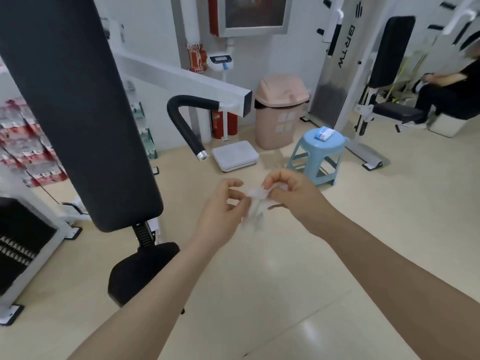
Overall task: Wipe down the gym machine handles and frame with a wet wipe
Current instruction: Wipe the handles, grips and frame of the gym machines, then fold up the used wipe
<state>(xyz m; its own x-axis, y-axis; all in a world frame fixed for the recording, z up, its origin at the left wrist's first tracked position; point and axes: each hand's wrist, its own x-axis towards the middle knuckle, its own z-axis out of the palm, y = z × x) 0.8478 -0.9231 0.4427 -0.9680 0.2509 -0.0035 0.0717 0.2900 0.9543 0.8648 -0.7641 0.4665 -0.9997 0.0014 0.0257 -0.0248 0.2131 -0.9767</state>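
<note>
Wipe (255, 201) up in mid-air, centre of view, crumpled and blurred, pinched between both hands over the floor (285, 268). Left hand (223, 211) closed lightly on its lower left edge, thumb and fingertips nipping the sheet, other fingers loosely curled. Right hand (291, 193) clamped on the upper right part, fingers hooked over the top, thumb underneath. Loose tail of the sheet dangling below the fingers.

Off to the left, tall black backrest (78, 105) upright, filling that side, small black seat (140, 271) below it. Behind the backrest, white frame arm (181, 79) slanting down to the right, ending in a curved black handle (181, 123) with a silver cap, well apart from the hands. White scale (235, 155) flat on the floor just beyond the handle tip. Pink bin (280, 113) against the wall beside it. Blue stool (318, 154) just past the right hand, a blue-and-white wipe pack (323, 133) lying on top. Far right, second machine (345, 74) in white, and a person in black (446, 92) seated near it. Weight stack (20, 245) at lower left.
</note>
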